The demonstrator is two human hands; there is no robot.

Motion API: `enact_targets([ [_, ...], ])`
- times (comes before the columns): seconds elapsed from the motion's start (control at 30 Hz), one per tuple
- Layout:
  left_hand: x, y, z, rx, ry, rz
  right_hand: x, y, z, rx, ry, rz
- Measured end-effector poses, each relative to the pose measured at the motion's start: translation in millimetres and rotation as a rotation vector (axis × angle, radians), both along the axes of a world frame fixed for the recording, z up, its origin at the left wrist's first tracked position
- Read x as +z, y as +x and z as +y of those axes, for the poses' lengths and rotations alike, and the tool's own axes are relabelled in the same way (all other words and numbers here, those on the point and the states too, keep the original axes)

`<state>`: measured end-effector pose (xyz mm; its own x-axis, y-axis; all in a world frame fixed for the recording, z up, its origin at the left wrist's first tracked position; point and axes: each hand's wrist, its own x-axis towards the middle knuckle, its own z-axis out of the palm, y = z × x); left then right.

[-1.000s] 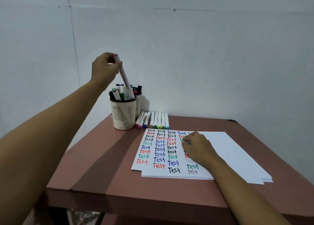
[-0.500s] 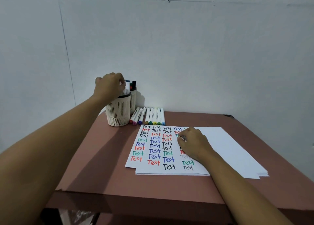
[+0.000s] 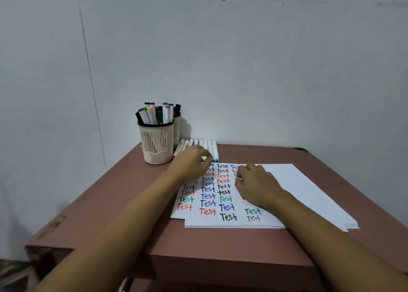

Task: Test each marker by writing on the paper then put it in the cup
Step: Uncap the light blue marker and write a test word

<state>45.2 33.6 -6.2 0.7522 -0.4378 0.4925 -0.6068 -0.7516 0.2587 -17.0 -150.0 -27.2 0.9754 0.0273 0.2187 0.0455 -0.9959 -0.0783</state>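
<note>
A cream mesh cup stands at the table's back left, full of capped markers. A second cup with markers stands right behind it. Several white markers lie side by side between the cups and the paper. The paper stack is covered with rows of the word "Test" in several colours. My left hand is blurred and lies over the near ends of the marker row, fingers bent down onto them; its grip is unclear. My right hand rests on the paper with loosely curled fingers and holds nothing.
The brown table stands against a white wall, with its front edge near me and its left edge by the cups. The right half of the top sheet is blank.
My left hand left the front cup, where it set down a marker, and moved right and down onto the row of loose markers. My right hand stayed on the paper.
</note>
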Motion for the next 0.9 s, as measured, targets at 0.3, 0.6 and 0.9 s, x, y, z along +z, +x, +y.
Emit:
enact_targets([
  [0.3, -31.3, 5.8, -4.0, -0.059, 0.119, 0.208, 25.4, 61.5, 29.8, -0.145, 0.248, -0.012],
  [0.6, -30.4, 6.8, -5.2, -0.051, 0.138, 0.204, 19.5, 99.8, 54.3, -0.235, 0.275, 0.014],
  [0.9, -27.8, 3.8, -3.8, -0.011, 0.084, 0.2, 30.2, 80.8, 25.2, -0.368, 0.671, -0.321],
])
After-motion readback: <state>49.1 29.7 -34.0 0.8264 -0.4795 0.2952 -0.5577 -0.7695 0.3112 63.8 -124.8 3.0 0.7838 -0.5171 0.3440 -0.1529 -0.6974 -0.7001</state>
